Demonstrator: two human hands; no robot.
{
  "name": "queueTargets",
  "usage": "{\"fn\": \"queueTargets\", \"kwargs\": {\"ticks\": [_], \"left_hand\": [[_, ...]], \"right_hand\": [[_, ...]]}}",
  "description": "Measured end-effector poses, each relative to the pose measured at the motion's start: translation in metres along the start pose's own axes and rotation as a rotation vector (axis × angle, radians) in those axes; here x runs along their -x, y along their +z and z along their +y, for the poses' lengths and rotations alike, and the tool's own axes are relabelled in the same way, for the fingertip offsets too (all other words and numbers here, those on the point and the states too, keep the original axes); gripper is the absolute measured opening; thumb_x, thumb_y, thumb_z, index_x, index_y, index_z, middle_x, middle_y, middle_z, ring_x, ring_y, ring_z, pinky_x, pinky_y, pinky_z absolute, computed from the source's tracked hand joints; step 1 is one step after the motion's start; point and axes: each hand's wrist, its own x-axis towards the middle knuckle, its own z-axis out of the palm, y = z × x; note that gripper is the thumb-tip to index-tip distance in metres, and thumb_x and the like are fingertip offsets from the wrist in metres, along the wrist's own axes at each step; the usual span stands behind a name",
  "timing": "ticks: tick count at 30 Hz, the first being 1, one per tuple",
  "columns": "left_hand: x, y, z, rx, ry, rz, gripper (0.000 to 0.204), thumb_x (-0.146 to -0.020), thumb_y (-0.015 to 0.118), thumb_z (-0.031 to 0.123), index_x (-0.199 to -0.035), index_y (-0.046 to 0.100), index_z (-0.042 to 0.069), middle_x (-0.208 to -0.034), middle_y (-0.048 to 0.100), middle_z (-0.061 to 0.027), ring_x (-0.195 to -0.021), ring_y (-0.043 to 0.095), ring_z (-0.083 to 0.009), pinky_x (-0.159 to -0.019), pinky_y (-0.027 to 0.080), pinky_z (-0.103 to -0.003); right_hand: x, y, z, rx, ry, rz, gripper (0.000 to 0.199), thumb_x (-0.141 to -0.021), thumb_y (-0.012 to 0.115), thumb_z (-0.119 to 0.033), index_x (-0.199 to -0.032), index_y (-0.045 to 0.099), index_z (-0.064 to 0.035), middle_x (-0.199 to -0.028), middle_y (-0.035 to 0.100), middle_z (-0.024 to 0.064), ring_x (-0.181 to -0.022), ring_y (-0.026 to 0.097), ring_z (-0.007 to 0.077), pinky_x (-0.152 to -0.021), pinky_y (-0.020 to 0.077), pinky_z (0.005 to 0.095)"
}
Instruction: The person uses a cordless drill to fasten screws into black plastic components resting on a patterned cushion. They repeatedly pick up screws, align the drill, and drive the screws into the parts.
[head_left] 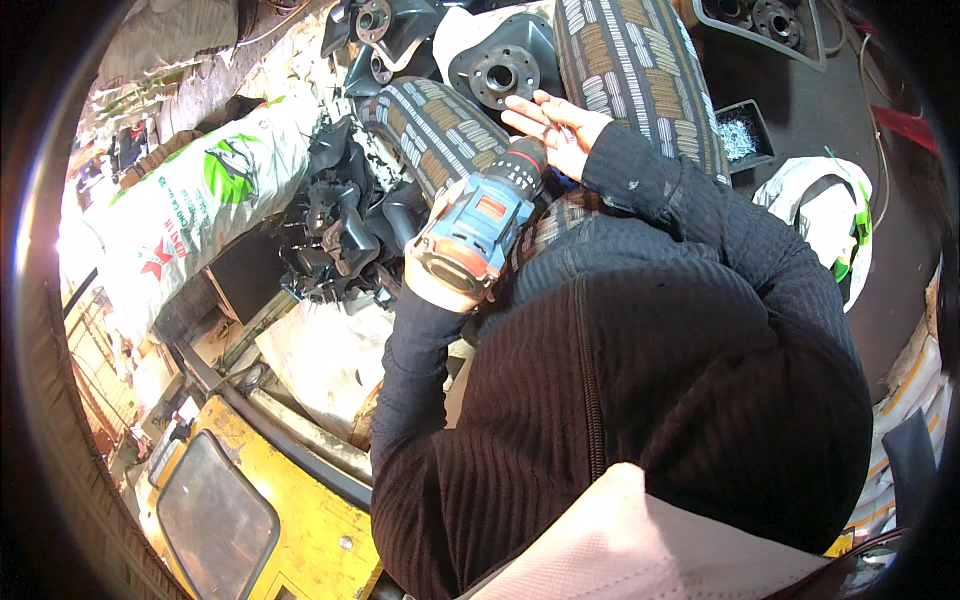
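Observation:
My left hand [432, 285] is wrapped round a blue and black cordless drill [482, 225], its chuck turned up toward my other hand. Just beyond the chuck, my right hand [560, 130] is palm up with its fingers stretched out and apart. Something thin and shiny seems to lie by its palm, too small to make out. Past the right fingertips is a dark part with a round, holed flange [497, 77]. Patterned, cushion-like rolls [437, 135] lie under and beside the drill, and a larger patterned roll [640, 70] rises behind my right wrist.
Dark plastic parts [345, 215] are heaped on the left beside a white and green sack [215, 190]. A black tray of small shiny pieces [738, 135] sits at the right, near another white sack [825, 215]. A yellow machine [300, 520] stands at the lower left.

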Motion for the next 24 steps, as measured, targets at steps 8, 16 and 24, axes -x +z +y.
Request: {"fn": "queueTargets", "kwargs": {"ticks": [8, 16, 24], "left_hand": [[-0.003, 0.001, -0.006, 0.032, -0.026, 0.008, 0.033, -0.068, 0.064, 0.021, -0.099, 0.061, 0.01, -0.094, 0.062, -0.0107, -0.087, 0.059, -0.0302, -0.08, 0.047, -0.04], [-0.013, -0.006, -0.016, 0.166, -0.168, -0.039, 0.031, -0.069, 0.063, 0.02, -0.099, 0.061, 0.01, -0.094, 0.062, -0.0114, -0.085, 0.06, -0.0311, -0.079, 0.047, -0.041], [-0.058, -0.007, -0.067, 0.074, -0.225, -0.057, 0.035, -0.072, 0.065, 0.029, -0.102, 0.062, 0.011, -0.099, 0.063, -0.0078, -0.093, 0.06, -0.0274, -0.082, 0.047, -0.039]], "right_hand": [[0.007, 0.012, 0.002, 0.13, -0.019, 0.165, 0.028, -0.09, 0.048, -0.011, -0.116, 0.039, -0.0041, -0.126, 0.048, 0.0179, -0.12, 0.045, 0.0291, -0.098, 0.0399, 0.041], [-0.004, 0.011, 0.002, 0.238, 0.017, 0.196, 0.022, -0.09, 0.051, -0.015, -0.107, 0.05, -0.0018, -0.119, 0.054, 0.0146, -0.11, 0.054, 0.0257, -0.093, 0.044, 0.0376], [-0.031, -0.014, -0.003, 0.502, 0.139, 0.511, 0.022, -0.08, 0.065, -0.022, -0.07, 0.049, -0.0131, -0.061, 0.04, -0.0038, -0.045, 0.034, 0.0069, -0.04, 0.0341, 0.0242]]}}
